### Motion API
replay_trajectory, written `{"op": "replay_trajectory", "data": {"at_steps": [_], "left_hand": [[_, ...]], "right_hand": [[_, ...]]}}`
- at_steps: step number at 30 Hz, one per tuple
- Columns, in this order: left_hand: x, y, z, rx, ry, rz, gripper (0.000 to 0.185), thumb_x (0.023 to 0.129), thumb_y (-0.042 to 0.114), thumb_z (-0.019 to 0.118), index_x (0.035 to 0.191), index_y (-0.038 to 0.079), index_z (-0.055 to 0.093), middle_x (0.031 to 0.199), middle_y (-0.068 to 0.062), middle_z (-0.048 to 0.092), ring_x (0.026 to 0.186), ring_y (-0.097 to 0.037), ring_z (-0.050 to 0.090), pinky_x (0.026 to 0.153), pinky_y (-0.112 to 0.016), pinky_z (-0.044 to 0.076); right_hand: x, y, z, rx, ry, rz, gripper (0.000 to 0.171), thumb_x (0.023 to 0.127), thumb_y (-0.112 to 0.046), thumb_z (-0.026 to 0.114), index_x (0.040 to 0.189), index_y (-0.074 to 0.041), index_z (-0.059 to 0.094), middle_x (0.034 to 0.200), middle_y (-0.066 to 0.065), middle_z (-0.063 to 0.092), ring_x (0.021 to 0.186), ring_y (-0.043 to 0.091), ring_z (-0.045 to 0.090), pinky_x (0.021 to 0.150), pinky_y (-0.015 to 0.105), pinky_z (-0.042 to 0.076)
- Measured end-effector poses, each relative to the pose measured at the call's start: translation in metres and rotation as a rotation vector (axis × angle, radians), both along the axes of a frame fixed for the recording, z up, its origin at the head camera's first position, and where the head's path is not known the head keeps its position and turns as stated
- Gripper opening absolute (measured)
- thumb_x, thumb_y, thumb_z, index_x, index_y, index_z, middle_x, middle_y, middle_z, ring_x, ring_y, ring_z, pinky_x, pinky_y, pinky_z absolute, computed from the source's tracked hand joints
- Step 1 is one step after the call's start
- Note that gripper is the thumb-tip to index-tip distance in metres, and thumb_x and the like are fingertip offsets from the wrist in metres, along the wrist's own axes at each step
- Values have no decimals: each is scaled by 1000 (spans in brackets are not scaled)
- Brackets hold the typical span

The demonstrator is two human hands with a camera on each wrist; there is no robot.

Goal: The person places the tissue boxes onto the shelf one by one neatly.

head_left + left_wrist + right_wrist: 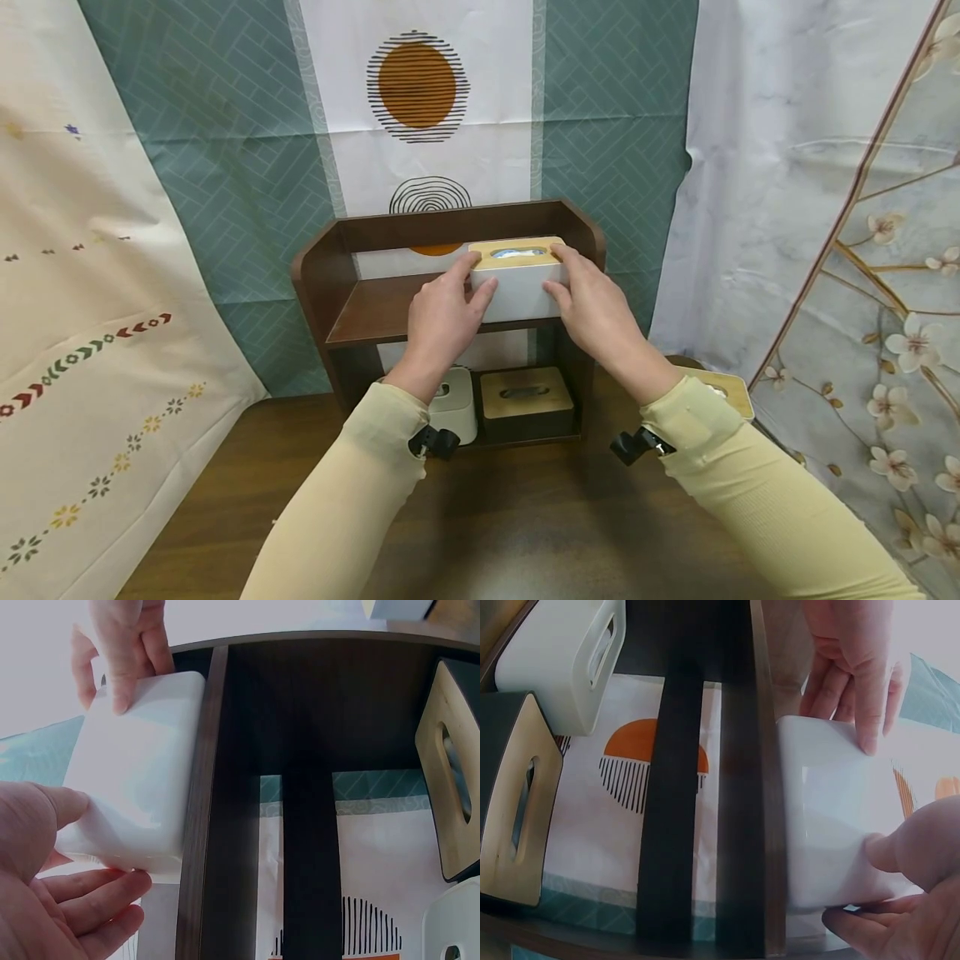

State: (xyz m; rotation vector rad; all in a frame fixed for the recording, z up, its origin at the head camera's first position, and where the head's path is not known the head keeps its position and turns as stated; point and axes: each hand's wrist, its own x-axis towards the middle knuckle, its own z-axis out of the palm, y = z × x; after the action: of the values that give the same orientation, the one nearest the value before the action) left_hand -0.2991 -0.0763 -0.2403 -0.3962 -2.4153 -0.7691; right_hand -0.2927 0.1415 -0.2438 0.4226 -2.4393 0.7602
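A white tissue box (517, 293) with a pale wooden lid is at the right part of the upper level of a dark brown shelf rack (386, 308). My left hand (444, 312) grips its left end, thumb on the white front and fingers round the side and lid edge. At the other end my right hand (600, 304) holds it the same way, its thumb against the front. In the left wrist view, the white face (139, 765) overlaps the shelf board's edge (201, 817). Tissue shows through the oval slot in the lid.
On the lower level stand a black tissue box (528, 427) with a wooden lid and a white box (454, 408), partly behind my left wrist. Another wooden-lidded box (731, 392) lies on the brown table (517, 533) at right, partly hidden by my right forearm. Patterned cloths (615, 100) hang behind.
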Motion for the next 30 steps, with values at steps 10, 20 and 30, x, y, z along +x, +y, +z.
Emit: {"op": "replay_trajectory", "data": {"at_steps": [10,20,30], "left_hand": [[1,4,0,1,-1,23,55,111,42,68,159,18,58,115,-11,78,90,-29,73,75,-47,57],[6,3,-5,76,-7,-36,69,111,36,70,171,21,40,160,-9,60,132,-33,65,103,-56,55],[28,6,-27,154,38,-93,74,109,29,74,172,16,37,177,-15,34,162,-35,36,124,-61,38]], "right_hand": [[3,0,-1,-13,20,-8,63,111,-13,68,168,-5,42,165,22,51,139,42,60,114,60,48],[14,4,-6,-33,37,2,71,111,-16,69,171,-5,34,156,25,57,129,41,64,107,58,54],[39,19,-21,-75,29,-14,71,111,-19,70,173,-10,35,162,22,53,138,40,63,111,60,52]]}}
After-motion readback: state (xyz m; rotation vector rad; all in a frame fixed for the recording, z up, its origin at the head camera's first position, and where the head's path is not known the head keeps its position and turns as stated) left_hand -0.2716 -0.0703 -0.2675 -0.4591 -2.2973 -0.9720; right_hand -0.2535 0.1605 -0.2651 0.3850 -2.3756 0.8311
